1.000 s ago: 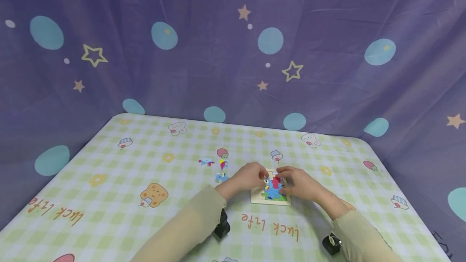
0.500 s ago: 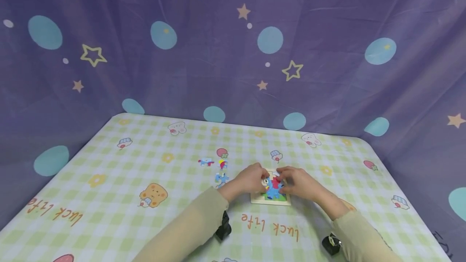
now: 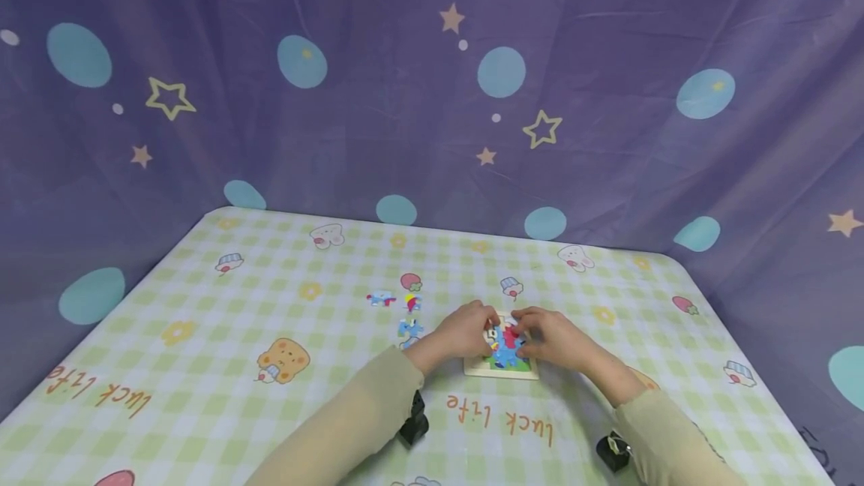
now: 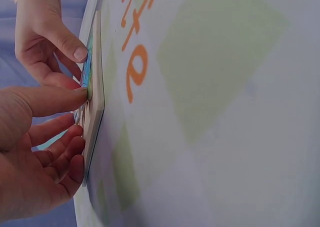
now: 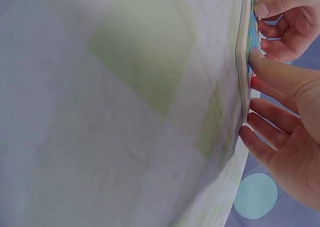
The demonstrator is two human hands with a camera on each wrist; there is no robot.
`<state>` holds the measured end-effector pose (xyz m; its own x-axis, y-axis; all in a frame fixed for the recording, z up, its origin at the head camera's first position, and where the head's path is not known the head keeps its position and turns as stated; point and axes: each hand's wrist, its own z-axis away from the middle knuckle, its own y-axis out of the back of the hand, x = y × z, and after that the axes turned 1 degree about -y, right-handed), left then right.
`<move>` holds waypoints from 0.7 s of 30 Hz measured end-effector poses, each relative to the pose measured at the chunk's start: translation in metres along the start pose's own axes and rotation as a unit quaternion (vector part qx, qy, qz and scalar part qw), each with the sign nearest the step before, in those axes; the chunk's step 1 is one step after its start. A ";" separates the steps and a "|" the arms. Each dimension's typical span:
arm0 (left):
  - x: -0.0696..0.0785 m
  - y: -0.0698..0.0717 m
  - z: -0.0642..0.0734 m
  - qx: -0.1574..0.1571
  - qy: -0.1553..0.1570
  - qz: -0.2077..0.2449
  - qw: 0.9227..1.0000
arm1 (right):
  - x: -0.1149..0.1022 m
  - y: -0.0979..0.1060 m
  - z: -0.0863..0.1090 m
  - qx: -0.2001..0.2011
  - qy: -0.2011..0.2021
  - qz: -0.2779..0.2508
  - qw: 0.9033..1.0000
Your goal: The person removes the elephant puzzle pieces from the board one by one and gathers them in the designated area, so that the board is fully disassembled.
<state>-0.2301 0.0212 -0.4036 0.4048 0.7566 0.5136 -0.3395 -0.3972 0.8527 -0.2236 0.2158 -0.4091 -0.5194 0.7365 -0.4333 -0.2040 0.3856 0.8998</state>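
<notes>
A small wooden jigsaw puzzle board lies on the table in the head view, partly filled with blue, red and green pieces. Over its left side my left hand pinches a puzzle piece between thumb and fingers, low against the board. My right hand grips the board's right side, its thumb on the pieces and fingertips around the frame. Both wrist views show the board edge-on, with my left hand and right hand at it. Fingers hide part of the picture.
Left of the board lie loose puzzle pieces: a blue and red one, a yellow and red one and a blue one. Another beside my left wrist is partly covered. A checked cloth covers the table, and a purple curtain hangs behind.
The left hand has turned slightly and brought its puzzle piece lower and closer into the board. My right hand has stayed in place. The view has shifted very slightly.
</notes>
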 end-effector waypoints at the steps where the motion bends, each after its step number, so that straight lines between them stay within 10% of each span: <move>1: 0.000 0.000 0.000 0.001 -0.001 0.002 1.000 | 0.000 0.000 0.000 0.001 0.000 -0.001 1.000; 21: 0.001 0.008 0.000 0.059 -0.010 0.053 0.997 | -0.002 0.001 0.001 0.003 -0.002 -0.005 1.000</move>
<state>-0.2319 0.0186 -0.3962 0.3891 0.6978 0.6014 -0.2799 -0.5324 0.7988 -0.2219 0.2154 -0.4079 -0.5140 0.7348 -0.4425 -0.2049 0.3958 0.8952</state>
